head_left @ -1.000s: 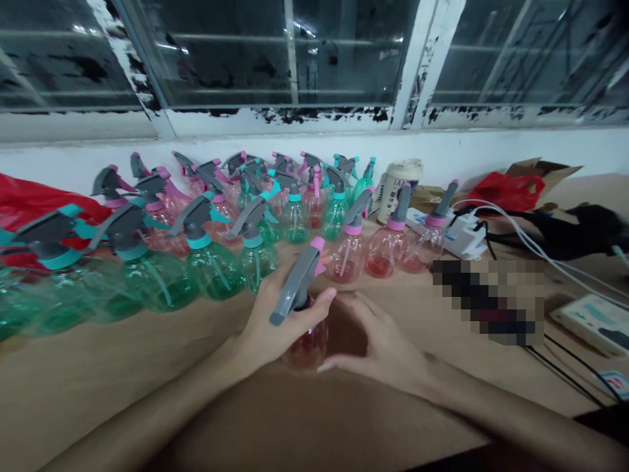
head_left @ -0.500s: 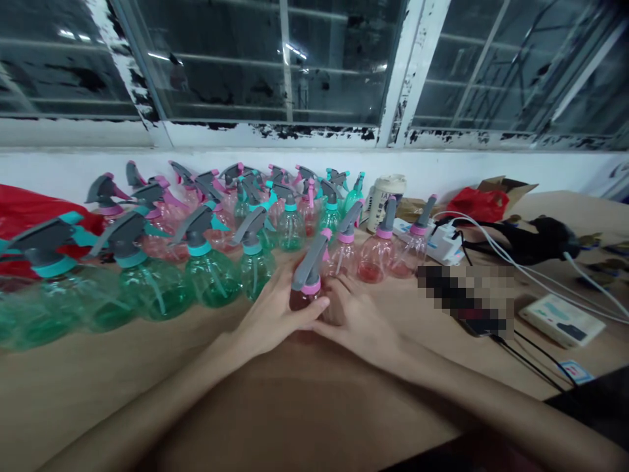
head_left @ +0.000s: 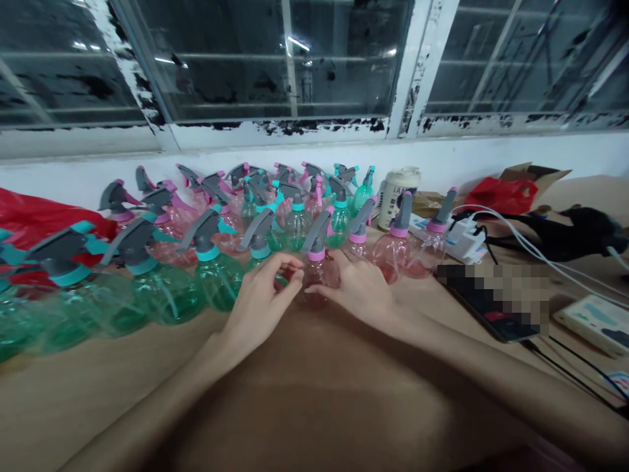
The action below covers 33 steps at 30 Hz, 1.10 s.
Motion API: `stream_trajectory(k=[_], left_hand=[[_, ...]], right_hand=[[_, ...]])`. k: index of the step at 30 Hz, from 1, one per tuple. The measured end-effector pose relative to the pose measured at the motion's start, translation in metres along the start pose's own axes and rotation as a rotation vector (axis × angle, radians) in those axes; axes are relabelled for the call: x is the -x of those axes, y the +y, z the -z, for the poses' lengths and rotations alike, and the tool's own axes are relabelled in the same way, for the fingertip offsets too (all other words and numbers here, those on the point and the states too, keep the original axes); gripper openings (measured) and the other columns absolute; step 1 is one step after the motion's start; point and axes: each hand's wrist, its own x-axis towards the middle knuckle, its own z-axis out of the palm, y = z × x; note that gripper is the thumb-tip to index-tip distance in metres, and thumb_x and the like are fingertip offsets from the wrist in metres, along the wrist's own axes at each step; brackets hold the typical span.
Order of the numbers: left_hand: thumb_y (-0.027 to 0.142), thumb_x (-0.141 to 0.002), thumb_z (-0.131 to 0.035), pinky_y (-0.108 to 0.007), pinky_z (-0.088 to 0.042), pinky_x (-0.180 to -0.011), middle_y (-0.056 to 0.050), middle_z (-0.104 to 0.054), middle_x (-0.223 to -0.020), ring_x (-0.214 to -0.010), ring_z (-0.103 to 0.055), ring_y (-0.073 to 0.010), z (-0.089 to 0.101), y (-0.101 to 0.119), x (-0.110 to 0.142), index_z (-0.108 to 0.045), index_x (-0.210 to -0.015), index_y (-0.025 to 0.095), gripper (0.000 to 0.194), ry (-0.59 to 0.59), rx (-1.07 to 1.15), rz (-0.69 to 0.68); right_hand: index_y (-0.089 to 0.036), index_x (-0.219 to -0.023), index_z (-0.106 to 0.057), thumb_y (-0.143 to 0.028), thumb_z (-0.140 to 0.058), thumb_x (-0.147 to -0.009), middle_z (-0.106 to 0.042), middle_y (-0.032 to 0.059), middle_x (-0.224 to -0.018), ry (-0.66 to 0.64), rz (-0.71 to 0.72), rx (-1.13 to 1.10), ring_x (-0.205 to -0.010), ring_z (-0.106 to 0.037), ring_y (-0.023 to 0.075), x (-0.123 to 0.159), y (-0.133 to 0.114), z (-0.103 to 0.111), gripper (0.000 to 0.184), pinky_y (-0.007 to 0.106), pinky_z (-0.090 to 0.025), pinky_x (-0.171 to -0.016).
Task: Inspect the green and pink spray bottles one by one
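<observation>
A pink spray bottle (head_left: 315, 269) with a grey trigger head stands upright on the table in front of me. My right hand (head_left: 363, 285) wraps its right side, thumb across the front and fingers behind. Just left of that bottle is my left hand (head_left: 268, 288), its fingers loosely bent and thumb apart from them, holding nothing. Beyond the left hand, a green spray bottle (head_left: 219, 275) with a turquoise collar is in a front row of similar ones. Another pink spray bottle (head_left: 392, 252) stands to the right, beside its neighbours.
Several more pink and green spray bottles crowd against the wall. Farther right are a paper cup (head_left: 397, 196), a white power strip (head_left: 464, 239) with cables, a phone (head_left: 506, 321) and a white box (head_left: 594, 324). Red plastic bags (head_left: 44, 206) lie at the left and back right.
My left hand has come off the pink spray bottle and drawn slightly left. The bottle has shifted a little away, towards the row, with my right hand on it. The view has turned slightly left.
</observation>
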Motion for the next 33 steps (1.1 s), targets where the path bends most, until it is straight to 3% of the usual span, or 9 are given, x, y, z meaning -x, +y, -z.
stream_trajectory(k=[6, 13, 17, 21, 24, 27, 30, 33], left_hand=[[0.025, -0.086, -0.048, -0.023, -0.043, -0.059, 0.004, -0.062, -0.073, -0.066, -0.057, -0.0117, -0.006, -0.001, 0.002, -0.057, -0.083, 0.022, 0.010, -0.157, -0.007, 0.021], [0.028, -0.085, -0.048, -0.021, -0.038, -0.052, 0.005, -0.057, -0.063, -0.054, -0.049, -0.0087, -0.016, 0.003, 0.008, -0.058, -0.079, 0.021, 0.013, -0.202, -0.014, -0.006], [0.028, -0.085, -0.047, -0.021, -0.038, -0.052, 0.005, -0.057, -0.062, -0.053, -0.049, -0.0088, -0.018, 0.002, 0.010, -0.057, -0.078, 0.020, 0.015, -0.227, -0.018, -0.003], [0.029, -0.086, -0.046, -0.022, -0.039, -0.053, 0.004, -0.059, -0.064, -0.055, -0.052, -0.0099, -0.021, 0.000, 0.011, -0.058, -0.080, 0.020, 0.016, -0.264, -0.015, 0.006], [0.029, -0.086, -0.045, -0.023, -0.042, -0.055, 0.003, -0.061, -0.070, -0.059, -0.056, -0.0116, -0.024, -0.002, 0.013, -0.060, -0.099, 0.023, 0.020, -0.333, -0.004, 0.003], [0.032, -0.087, -0.045, -0.024, -0.044, -0.058, 0.002, -0.061, -0.073, -0.061, -0.057, -0.0135, -0.029, -0.006, 0.014, -0.047, -0.125, 0.026, 0.039, -0.423, 0.000, 0.016], [0.036, -0.086, -0.047, -0.024, -0.045, -0.058, 0.002, -0.060, -0.073, -0.061, -0.058, -0.0143, -0.034, -0.011, 0.015, -0.038, -0.134, 0.027, 0.050, -0.459, 0.005, 0.045], [0.036, -0.085, -0.048, -0.022, -0.044, -0.053, 0.002, -0.059, -0.071, -0.056, -0.057, -0.0135, -0.036, -0.013, 0.015, -0.030, -0.139, 0.028, 0.057, -0.498, 0.005, 0.060]], right_hand=[[-0.015, -0.104, -0.054, -0.041, -0.059, -0.076, -0.066, 0.0120, -0.098, -0.104, -0.061, 0.081, -0.085, -0.063, 0.0287, -0.013, -0.002, 0.000, 0.039, 0.034, -0.045, -0.058], [-0.013, -0.113, -0.051, -0.041, -0.059, -0.077, -0.064, 0.0145, -0.103, -0.110, -0.067, 0.051, -0.081, -0.064, 0.0276, -0.021, -0.006, -0.005, 0.047, 0.035, -0.045, -0.057], [-0.015, -0.125, -0.044, -0.041, -0.058, -0.079, -0.066, 0.0116, -0.101, -0.082, -0.047, 0.024, -0.079, -0.065, 0.0252, -0.011, -0.004, 0.006, 0.055, 0.033, -0.045, -0.058], [-0.025, -0.113, -0.057, -0.046, -0.049, -0.086, -0.070, 0.0033, -0.081, -0.030, -0.022, -0.038, -0.070, -0.066, 0.0209, 0.012, 0.014, 0.025, 0.035, 0.030, -0.044, -0.058], [-0.025, -0.100, -0.063, -0.045, -0.047, -0.087, -0.070, 0.0030, -0.080, 0.029, -0.064, -0.069, -0.071, -0.065, 0.0197, 0.022, 0.037, 0.035, 0.029, 0.029, -0.044, -0.060], [-0.022, -0.099, -0.064, -0.042, -0.050, -0.084, -0.070, 0.0058, -0.089, 0.102, -0.105, -0.075, -0.072, -0.064, 0.0209, 0.021, 0.059, 0.040, 0.028, 0.032, -0.046, -0.065], [-0.020, -0.108, -0.060, -0.041, -0.051, -0.083, -0.068, 0.0096, -0.098, 0.155, -0.126, -0.055, -0.078, -0.064, 0.0244, 0.013, 0.068, 0.039, 0.035, 0.035, -0.046, -0.066], [-0.020, -0.122, -0.052, -0.043, -0.051, -0.083, -0.069, 0.0113, -0.097, 0.113, -0.143, -0.054, -0.080, -0.065, 0.0267, 0.004, 0.065, 0.034, 0.045, 0.037, -0.047, -0.066]])
